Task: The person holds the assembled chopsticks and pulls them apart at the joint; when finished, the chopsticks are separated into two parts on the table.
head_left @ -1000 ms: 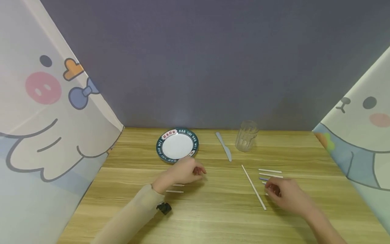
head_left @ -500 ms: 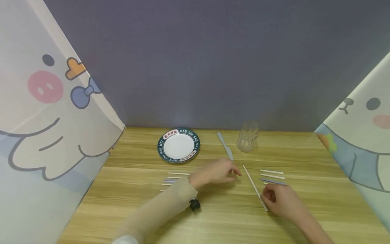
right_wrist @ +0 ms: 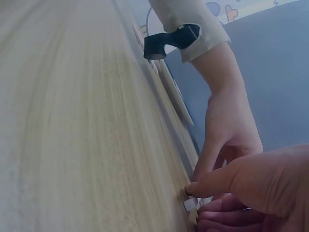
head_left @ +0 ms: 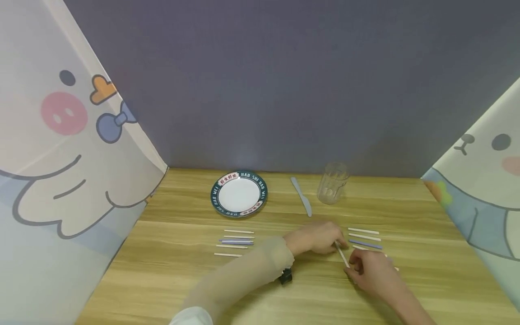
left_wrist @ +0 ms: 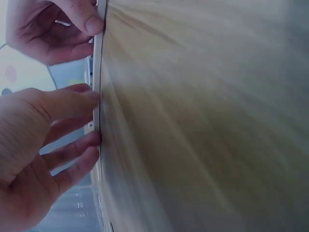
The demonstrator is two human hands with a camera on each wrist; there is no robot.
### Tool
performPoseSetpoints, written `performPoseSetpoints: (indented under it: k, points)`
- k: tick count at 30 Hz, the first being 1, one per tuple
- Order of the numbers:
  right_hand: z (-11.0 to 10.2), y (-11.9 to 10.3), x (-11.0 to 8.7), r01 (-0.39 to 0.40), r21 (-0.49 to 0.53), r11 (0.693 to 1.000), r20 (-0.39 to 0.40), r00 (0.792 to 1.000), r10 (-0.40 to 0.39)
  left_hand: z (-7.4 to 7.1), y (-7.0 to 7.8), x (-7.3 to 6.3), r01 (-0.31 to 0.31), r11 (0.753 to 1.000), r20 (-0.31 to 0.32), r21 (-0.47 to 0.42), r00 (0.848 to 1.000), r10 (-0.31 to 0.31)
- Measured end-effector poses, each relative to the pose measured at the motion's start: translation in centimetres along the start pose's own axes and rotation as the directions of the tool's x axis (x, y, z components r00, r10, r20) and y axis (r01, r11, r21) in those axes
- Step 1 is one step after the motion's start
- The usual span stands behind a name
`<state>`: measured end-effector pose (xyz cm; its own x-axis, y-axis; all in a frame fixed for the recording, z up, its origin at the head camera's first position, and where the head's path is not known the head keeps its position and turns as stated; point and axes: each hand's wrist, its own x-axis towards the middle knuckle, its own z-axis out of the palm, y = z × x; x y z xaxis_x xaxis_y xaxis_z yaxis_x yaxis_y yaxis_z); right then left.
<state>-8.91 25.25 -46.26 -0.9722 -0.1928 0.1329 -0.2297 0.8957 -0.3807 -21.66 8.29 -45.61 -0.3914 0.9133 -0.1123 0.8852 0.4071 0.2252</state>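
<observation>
A long thin white stick (head_left: 342,255) lies slantwise on the wooden table, between my two hands. My left hand (head_left: 318,237) pinches its far part with thumb and forefinger, the other fingers resting near the tabletop. At the near end, my right hand (head_left: 374,271) holds the stick between thumb and fingers. The left wrist view has both hands along the white stick (left_wrist: 98,72), low against the table. In the right wrist view, the blunt stick end (right_wrist: 190,203) shows under my right thumb. Part of the stick is hidden by the fingers.
Several short white sticks and a purple stick (head_left: 365,244) lie right of the hands. A similar row (head_left: 234,242) lies left, partly behind my left sleeve. Further back stand a green-rimmed plate (head_left: 214,201), a grey plastic knife (head_left: 301,197) and a clear glass (head_left: 332,184).
My left hand has moved right from near the plate to the far part of the long stick. My right hand has shifted slightly left from the short sticks onto the stick's near end.
</observation>
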Motion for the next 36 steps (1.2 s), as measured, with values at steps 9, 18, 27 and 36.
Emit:
performPoseSetpoints:
  k: [9,18,27,36]
  points:
    - [-0.2,0.0,0.9,0.043,0.051,0.998,0.057,0.997,-0.046,-0.9,0.0,-0.2,-0.004,0.997,0.020,0.079,1.000,0.002]
    - [-2.1,-0.8,2.7,0.157,0.010,0.988,0.068,0.985,-0.157,-1.9,-1.4,-3.3,-0.036,0.999,-0.073,-0.041,0.997,0.033]
    - [-4.2,-2.9,5.0,0.254,-0.035,0.967,0.071,0.965,-0.251,-3.6,-1.9,-7.4,0.009,0.999,-0.209,-0.047,0.978,-0.019]
    - [-4.6,-4.7,6.7,0.384,-0.031,0.923,0.052,0.923,-0.382,-3.8,-2.6,-11.0,0.021,0.995,-0.297,-0.098,0.954,-0.050]
